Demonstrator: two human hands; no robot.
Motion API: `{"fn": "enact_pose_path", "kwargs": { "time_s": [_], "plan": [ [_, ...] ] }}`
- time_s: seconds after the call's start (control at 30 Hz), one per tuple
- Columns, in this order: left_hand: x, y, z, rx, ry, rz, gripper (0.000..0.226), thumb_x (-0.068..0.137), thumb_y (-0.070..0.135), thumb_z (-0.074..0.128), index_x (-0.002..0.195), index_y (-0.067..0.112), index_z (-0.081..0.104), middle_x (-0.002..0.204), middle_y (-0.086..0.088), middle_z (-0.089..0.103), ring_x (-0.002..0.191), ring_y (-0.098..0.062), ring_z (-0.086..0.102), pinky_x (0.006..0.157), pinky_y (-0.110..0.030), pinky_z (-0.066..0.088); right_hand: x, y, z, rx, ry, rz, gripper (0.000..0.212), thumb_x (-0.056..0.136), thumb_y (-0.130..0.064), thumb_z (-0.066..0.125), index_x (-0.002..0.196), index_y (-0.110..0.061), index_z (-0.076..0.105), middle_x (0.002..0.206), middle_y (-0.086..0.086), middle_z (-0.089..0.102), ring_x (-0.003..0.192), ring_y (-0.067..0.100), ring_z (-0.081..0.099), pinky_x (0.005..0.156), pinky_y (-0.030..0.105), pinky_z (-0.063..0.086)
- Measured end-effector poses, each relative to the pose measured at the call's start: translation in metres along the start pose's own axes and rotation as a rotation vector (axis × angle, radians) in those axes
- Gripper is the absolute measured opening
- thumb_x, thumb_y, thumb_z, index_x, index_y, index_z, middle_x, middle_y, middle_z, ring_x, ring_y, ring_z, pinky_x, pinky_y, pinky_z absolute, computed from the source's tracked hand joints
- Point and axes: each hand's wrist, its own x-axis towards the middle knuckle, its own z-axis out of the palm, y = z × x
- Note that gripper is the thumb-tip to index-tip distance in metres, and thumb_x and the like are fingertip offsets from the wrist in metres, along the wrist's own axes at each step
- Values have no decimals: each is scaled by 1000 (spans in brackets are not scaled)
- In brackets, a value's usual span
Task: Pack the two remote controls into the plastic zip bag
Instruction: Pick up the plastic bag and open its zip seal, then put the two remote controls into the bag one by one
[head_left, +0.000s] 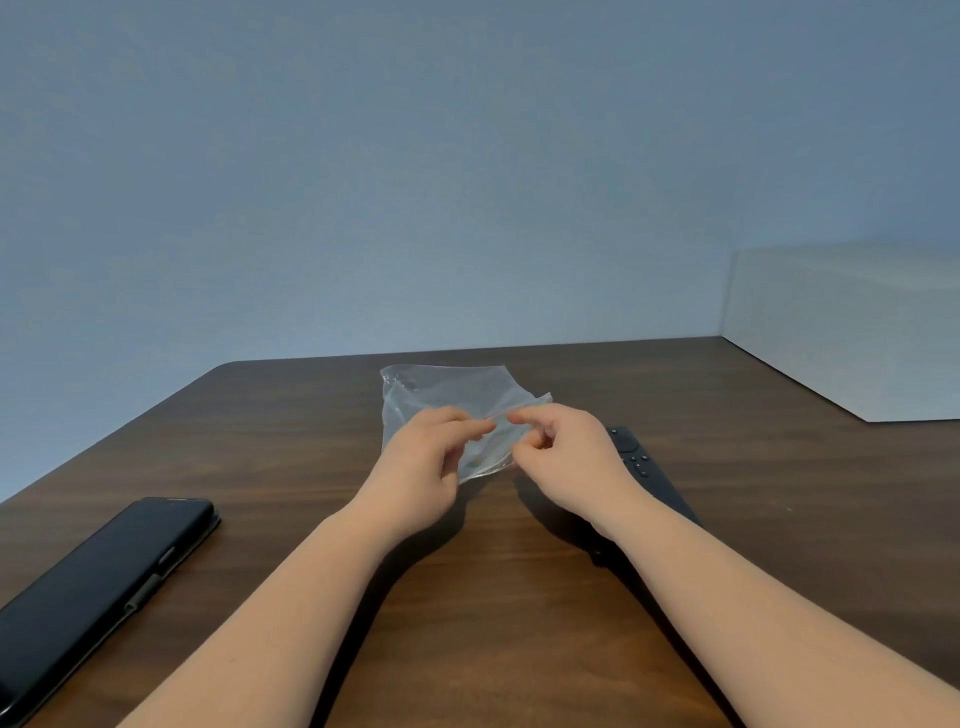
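A clear plastic zip bag (441, 389) is held just above the dark wooden table (311, 441), its far end lying towards the wall. My left hand (423, 467) and my right hand (566, 457) both pinch the bag's near edge, fingertips almost meeting at the middle. A black remote control (636, 460) lies on the table to the right, mostly hidden under my right wrist and forearm. A second remote is not visible.
A black phone in a folio case (98, 587) lies at the left front of the table. A white box (852, 332) stands at the back right corner against the blue-grey wall.
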Motion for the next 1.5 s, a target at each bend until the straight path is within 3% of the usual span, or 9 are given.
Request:
{"fn": "enact_pose_path", "kwargs": {
  "time_s": [0.13, 0.3, 0.6, 0.8, 0.93, 1.07, 1.13, 1.37, 1.5],
  "plan": [
    [-2, -1, -2, 60, -14, 24, 56, 80, -13, 44, 124, 20, 55, 120, -2, 61, 109, -21, 51, 88, -25, 37, 0, 2, -2, -9, 14, 39, 43, 84, -6, 51, 126, -18, 57, 80, 6, 68, 84, 16, 63, 97, 32, 47],
    [2, -10, -8, 117, 226, -113, 47, 79, -12, 49, 115, 13, 62, 125, -11, 58, 109, -31, 57, 89, -41, 50, 0, 1, -3, -114, -45, 69, 38, 86, -9, 53, 121, -18, 61, 85, -5, 61, 89, 16, 60, 94, 33, 49],
    [-2, -13, -20, 58, 131, -160, 72, 78, -5, 48, 137, 33, 32, 151, 1, 19, 115, -13, 41, 83, -23, 39, 0, -1, -17, -306, -74, -13, 30, 87, -9, 51, 105, -24, 69, 64, -16, 48, 73, 12, 55, 84, 33, 53],
    [-4, -11, -25, 55, -14, -209, 82, 78, 5, 47, 135, 54, 13, 112, 4, 53, 75, -11, 53, 73, -32, 50, -1, -2, -25, -368, -116, 34, 27, 87, -11, 50, 93, -25, 72, 91, -5, 67, 91, 17, 61, 84, 34, 53],
    [-3, -10, -34, -12, 164, -286, 58, 81, 4, 51, 130, 34, 45, 93, 4, 65, 77, -14, 58, 81, -30, 49, 1, 3, -33, -385, -65, 44, 27, 88, -12, 48, 96, -27, 69, 93, -7, 65, 92, 18, 60, 83, 34, 52],
    [-3, -16, -37, 21, 297, -325, 31, 86, 11, 56, 115, 18, 62, 95, -1, 68, 81, -13, 56, 83, -25, 44, 2, 6, -40, -280, 74, 55, 6, 91, -28, 53, 94, -24, 53, 77, -7, 59, 75, 19, 59, 69, 37, 51],
    [-3, -22, -32, 88, 248, -309, 30, 87, 15, 57, 117, 16, 61, 96, -3, 68, 79, -13, 54, 80, -25, 44, -1, 4, -47, -381, 63, 110, 20, 89, -40, 53, 91, -22, 44, 76, -2, 59, 70, 20, 58, 63, 36, 49],
    [-4, -27, -18, 100, 47, -249, 43, 87, 13, 54, 129, 17, 49, 114, -4, 63, 94, -19, 56, 88, -29, 42, -15, -7, -41, -779, -258, 239, 52, 80, -59, 56, 120, -27, 47, 117, -4, 60, 105, 23, 57, 82, 38, 52],
    [-3, -25, -13, 103, -50, -212, 45, 87, 7, 52, 130, 21, 48, 126, -1, 60, 109, -17, 53, 96, -30, 41, -17, -8, -35, -800, -265, 212, 48, 83, -43, 57, 126, -28, 41, 118, -2, 60, 102, 25, 59, 77, 38, 54]
  ]
}}
